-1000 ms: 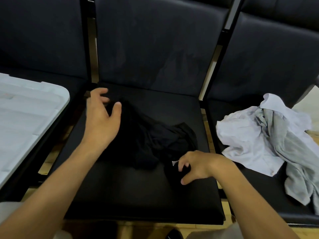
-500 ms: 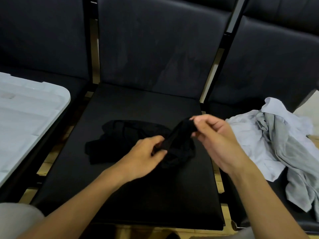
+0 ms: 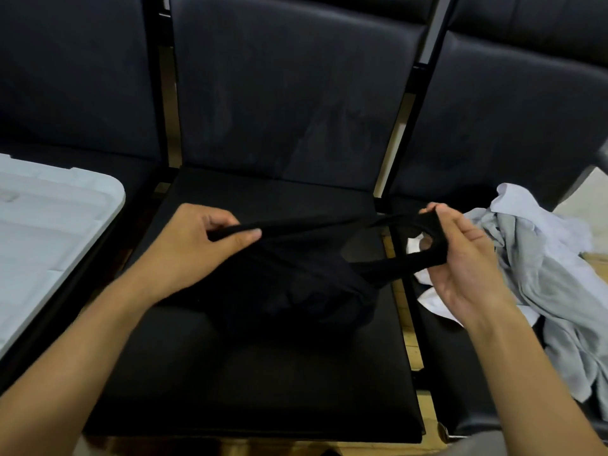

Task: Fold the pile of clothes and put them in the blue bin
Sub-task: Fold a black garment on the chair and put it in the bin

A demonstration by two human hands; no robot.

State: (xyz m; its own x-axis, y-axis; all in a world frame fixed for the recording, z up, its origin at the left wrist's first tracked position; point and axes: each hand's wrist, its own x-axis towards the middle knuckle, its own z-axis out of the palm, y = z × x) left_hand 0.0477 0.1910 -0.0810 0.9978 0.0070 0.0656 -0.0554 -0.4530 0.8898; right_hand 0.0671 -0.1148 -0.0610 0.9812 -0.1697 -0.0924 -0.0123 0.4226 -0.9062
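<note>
Now, head view, the only one. Your left hand [image 3: 204, 238] pinches a black garment [image 3: 296, 284] by a taut edge, thumb on top, fingers curled under. Your right hand [image 3: 460, 255] grips the other end, fingers hooked through a strap or opening. The cloth is stretched between them, its bulk sagging onto the middle seat [image 3: 263, 373].

Risks, as I judge them:
- Black on black. The garment's outline vanishes against the seat, so you may misread which edge is hem and which is strap, and fold it crooked or inside out.
- Right-hand hold is through a loop; pulling harder could twist the strap or stretch it instead of spreading the body flat.
- The hanging bulk is bunched. Laying it down like this traps wrinkles under the fold.

Pile [image 3: 533, 258] of white and grey clothes lies on the right seat, just beside your right hand; a snagged sleeve could drag off the edge. Pale bin lid [image 3: 49, 232] at left; blue bin itself not visible.
</note>
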